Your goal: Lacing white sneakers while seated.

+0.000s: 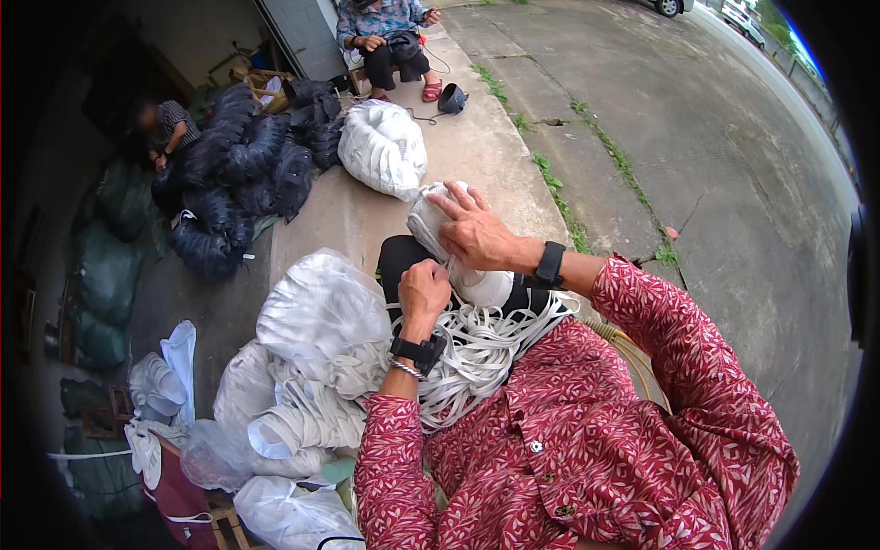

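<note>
A white shoe upper [484, 286] lies across my dark-trousered knees, its far end tilted up. Over it is my right hand [481, 236], some fingers stretched along the fabric and the index finger bent down to its surface. Whatever is between that finger and the hidden thumb does not show. My left hand [424, 291] is closed in a fist against the upper's left edge; its fingertips and what they hold are hidden. A loose heap of white shoelaces [472, 353] covers my lap, just below both hands.
Clear bags of white uppers [323, 307] crowd my left side, with stacked uppers [307, 423] below. Ahead sits a white bundle [383, 147]; black bundles [225, 160] pile farther left. Two people sit beyond, one near a black pot-like container [452, 98]. Concrete paving [733, 183] lies right.
</note>
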Demonstrator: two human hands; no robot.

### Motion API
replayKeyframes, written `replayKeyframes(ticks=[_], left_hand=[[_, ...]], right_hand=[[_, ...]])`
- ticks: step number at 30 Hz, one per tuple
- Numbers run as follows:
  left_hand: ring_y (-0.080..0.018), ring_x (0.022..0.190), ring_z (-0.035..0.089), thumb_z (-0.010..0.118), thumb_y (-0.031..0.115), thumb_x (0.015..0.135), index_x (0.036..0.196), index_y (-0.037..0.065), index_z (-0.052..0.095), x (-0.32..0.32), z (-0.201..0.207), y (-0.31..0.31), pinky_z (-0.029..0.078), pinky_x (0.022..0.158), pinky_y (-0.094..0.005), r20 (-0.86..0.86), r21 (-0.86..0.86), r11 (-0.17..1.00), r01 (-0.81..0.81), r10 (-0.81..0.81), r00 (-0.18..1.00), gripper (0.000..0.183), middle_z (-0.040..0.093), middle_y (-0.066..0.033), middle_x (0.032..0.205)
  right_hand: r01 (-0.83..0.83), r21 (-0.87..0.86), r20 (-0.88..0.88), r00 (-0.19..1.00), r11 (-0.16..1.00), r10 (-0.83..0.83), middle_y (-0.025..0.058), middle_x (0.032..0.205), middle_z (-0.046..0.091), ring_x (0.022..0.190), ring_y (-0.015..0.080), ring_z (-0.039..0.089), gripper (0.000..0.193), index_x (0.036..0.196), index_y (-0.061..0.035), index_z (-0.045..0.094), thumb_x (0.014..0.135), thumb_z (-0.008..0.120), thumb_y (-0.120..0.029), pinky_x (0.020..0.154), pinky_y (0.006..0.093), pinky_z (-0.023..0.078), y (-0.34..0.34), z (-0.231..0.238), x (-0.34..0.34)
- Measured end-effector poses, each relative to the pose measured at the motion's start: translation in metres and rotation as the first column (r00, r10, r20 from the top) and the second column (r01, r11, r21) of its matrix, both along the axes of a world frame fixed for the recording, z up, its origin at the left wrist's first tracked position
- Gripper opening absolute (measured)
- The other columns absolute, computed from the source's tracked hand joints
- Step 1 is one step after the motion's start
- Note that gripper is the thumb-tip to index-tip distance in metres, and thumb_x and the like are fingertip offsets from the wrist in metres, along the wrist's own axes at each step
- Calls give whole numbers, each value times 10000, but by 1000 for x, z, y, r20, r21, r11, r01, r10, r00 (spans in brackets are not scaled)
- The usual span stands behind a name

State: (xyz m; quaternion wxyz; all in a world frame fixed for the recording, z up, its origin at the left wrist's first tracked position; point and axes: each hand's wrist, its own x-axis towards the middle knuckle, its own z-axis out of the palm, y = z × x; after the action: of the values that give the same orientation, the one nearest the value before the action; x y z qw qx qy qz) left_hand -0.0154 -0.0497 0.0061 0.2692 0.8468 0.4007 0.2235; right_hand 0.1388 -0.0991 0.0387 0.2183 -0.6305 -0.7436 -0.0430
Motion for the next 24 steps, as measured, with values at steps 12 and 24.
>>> replayKeyframes(ticks=[12,24], left_hand=[[-414,769,579,553,197,750,791,40,642,10,-1,-13,460,673,-472,-123,-94,995,-34,23,992,185,611,-208,784],[-370,698,610,549,139,719,651,-10,620,23,-7,-8,460,654,-439,20,-376,903,-209,233,972,178,609,-229,689]], right_hand=[[-20,-127,83,996,992,31,164,1404,300,1322,370,187,276,799,-49,704,585,656,-217,965,662,165,9,-15,-8],[-81,-50,-27,996,995,80,149,1391,331,1327,324,210,184,780,-79,701,641,636,-181,999,604,154,1,-24,1]])
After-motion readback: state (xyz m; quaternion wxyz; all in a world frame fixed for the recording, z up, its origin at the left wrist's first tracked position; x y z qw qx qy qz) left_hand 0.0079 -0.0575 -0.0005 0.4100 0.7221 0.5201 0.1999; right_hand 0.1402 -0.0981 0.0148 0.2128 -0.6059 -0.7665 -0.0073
